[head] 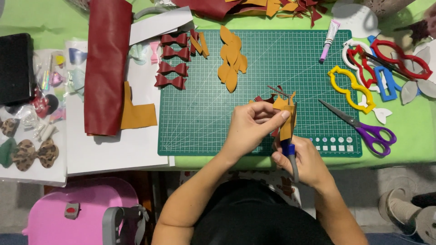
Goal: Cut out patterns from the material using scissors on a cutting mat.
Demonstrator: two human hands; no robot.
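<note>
A green-covered surface (41,20) carries a dark green cutting mat (272,59) under both hands. Up and left of the fingers lies a dark red leather roll (106,63), with four red bows (171,60) and a pile of mustard cut-outs (231,61) between it and the hands. To the right of the fingers lie purple scissors (363,129), a yellow template (350,88) and, further off, red templates (399,59).

The left hand (247,129) pinches a mustard leather piece (287,120): a small, flat, narrow strip held upright over the mat's near edge, with red scraps (272,97) just behind it. Its thumb and fingers (282,115) are clamped on the strip's upper part. The right hand (309,163) sits just below, its fingers closed round a tool (290,159) with a blue and grey handle, whose top meets the strip's lower end.
</note>
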